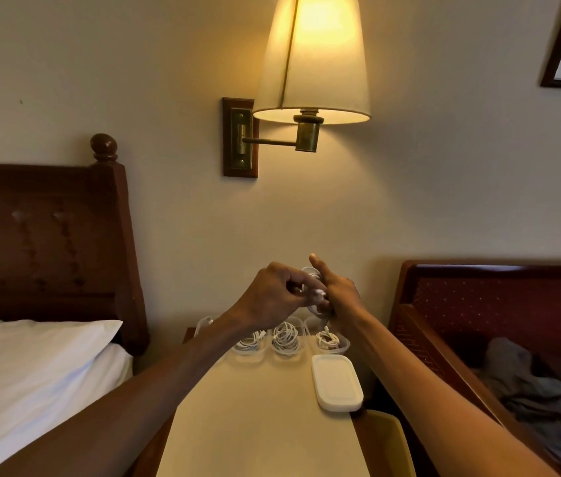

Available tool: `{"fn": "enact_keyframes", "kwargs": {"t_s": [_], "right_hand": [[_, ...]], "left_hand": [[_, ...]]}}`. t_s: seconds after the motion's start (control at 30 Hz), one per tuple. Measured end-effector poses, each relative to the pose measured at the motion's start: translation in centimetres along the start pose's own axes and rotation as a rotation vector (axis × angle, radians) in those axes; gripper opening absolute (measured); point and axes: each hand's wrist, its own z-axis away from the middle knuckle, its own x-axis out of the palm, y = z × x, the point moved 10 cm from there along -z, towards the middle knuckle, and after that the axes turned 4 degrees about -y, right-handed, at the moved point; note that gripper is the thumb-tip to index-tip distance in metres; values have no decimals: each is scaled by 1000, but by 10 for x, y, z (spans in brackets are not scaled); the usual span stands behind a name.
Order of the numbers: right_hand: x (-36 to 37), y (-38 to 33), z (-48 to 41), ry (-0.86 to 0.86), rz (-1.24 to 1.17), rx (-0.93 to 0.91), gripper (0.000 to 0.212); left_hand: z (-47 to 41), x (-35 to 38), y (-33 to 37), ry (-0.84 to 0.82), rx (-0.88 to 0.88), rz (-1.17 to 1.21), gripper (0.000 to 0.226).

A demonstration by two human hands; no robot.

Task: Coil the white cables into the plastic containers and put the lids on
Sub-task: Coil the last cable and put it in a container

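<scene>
Both my hands are raised above the far end of the bedside table (255,418). My right hand (339,290) grips a coil of white cable (309,273), its thumb pointing up. My left hand (272,292) pinches the same cable at its connector end beside the right hand. Below them stand three clear plastic containers: the left container (250,342), the middle container (286,337) and the right container (329,339), each with a coiled white cable inside. A white lid (337,382) lies flat on the table's right side.
A bed with a white pillow (31,366) and dark wooden headboard (48,235) stands at the left. A second red headboard (496,304) and grey cloth (540,390) are at the right. A lit wall lamp (313,63) hangs above the table.
</scene>
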Motion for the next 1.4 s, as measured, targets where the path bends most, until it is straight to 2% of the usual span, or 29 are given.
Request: {"fn": "enact_keyframes", "kwargs": {"t_s": [0.1, 0.17, 0.33, 0.5, 0.63, 0.77, 0.97, 1.03, 1.2, 1.33, 1.4], "right_hand": [[-4, 3, -5, 26, -27, 2, 44], [-7, 4, -5, 52, -61, 3, 42], [-11, 3, -8, 124, -83, 6, 37], [-13, -7, -11, 174, -62, -62, 30], [-22, -10, -11, 201, -7, -79, 45], [-6, -10, -11, 75, -37, -87, 54], [18, -7, -9, -154, 42, -103, 57], [18, -6, -8, -182, 73, -104, 58], [5, 0, -15, -148, 228, -124, 58], [-1, 14, -22, -297, 261, -135, 29], [-13, 22, -29, -284, 228, -127, 27]], "left_hand": [[0, -15, 2, 160, 27, -192, 23], [2, -22, 6, 233, 56, -217, 20], [11, -11, 41, 177, 264, -198, 17], [14, -16, 46, 200, 276, -145, 16], [10, -32, 23, 173, 194, -171, 16], [12, -41, -20, 197, 17, -150, 14], [16, -11, -69, 3, -388, 394, 40], [14, -3, -71, -45, -411, 486, 31], [2, 3, -82, 8, -388, 422, 14], [-5, 1, -104, 147, -412, 394, 10], [-9, 7, -116, 177, -433, 414, 10]]}}
